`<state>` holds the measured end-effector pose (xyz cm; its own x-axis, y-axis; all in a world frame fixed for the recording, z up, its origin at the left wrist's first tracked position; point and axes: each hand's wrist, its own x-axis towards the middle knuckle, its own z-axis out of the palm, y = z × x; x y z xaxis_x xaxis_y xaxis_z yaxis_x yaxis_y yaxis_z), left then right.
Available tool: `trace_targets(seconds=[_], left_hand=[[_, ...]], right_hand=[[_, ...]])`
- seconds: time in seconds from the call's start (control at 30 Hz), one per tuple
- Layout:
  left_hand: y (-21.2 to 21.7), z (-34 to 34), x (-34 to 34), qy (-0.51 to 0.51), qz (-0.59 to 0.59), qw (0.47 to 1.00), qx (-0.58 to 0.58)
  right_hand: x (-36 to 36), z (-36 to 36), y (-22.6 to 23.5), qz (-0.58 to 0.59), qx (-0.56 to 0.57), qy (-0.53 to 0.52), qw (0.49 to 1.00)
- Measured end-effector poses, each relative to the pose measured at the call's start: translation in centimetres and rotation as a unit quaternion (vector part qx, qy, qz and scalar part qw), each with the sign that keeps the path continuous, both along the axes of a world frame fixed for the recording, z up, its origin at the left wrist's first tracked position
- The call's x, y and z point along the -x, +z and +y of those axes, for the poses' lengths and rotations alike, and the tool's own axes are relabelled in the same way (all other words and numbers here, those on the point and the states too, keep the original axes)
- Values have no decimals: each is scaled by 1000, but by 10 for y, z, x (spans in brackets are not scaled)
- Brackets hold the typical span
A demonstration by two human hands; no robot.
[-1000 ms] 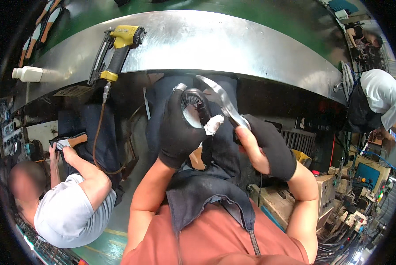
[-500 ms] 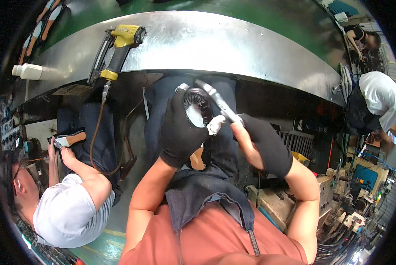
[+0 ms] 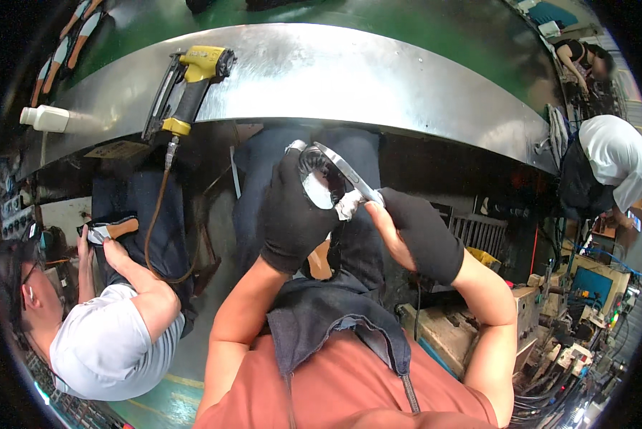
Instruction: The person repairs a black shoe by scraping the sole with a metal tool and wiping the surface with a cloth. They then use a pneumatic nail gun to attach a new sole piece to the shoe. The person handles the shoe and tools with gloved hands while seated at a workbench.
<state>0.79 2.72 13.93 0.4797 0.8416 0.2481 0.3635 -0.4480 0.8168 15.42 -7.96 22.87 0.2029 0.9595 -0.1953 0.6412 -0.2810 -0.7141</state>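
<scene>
My left hand [image 3: 292, 218], in a black glove with white-wrapped tips at thumb and forefinger, is closed around an unfinished shoe [image 3: 319, 187] above my lap. The shoe's underside faces up, with black material gathered in pleats around a pale sole at the toe and a tan patch at the heel. The glove covers much of its middle. My right hand [image 3: 417, 232], also black-gloved with a bare thumb, grips a long silver metal hand tool [image 3: 349, 171]. The tool's far end lies at the pleated toe edge; I cannot tell whether it touches.
A yellow and black air stapler [image 3: 195, 82] with a brown hose lies on the metal bench edge [image 3: 314, 71], near a white bottle [image 3: 45, 118]. Left, a co-worker [image 3: 120, 336] handles another shoe [image 3: 113, 229]. Cluttered machinery [image 3: 578, 314] stands at right.
The silver tool has come down slightly toward the shoe's toe, and my right hand has shifted a little left with it. My left hand keeps its hold on the shoe.
</scene>
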Motion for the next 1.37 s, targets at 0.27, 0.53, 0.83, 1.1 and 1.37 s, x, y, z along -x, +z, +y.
trace_targets(seconds=[0.27, 0.53, 0.83, 1.1, 1.37], left_hand=[[10, 5, 3, -28, 26, 999, 39], [7, 5, 4, -26, -4, 999, 37], [11, 4, 9, -16, 5, 998, 59], [-8, 2, 43, 10, -64, 995, 80], [-41, 7, 72, 2, -181, 981, 66]], right_hand=[[2, 0, 2, -19, 15, 2, 1000], [5, 0, 12, -2, -8, -5, 1000], [1, -9, 16, 54, -5, -42, 998], [-110, 72, -23, -248, -138, -149, 947], [-169, 118, -126, -474, -60, -67, 876]])
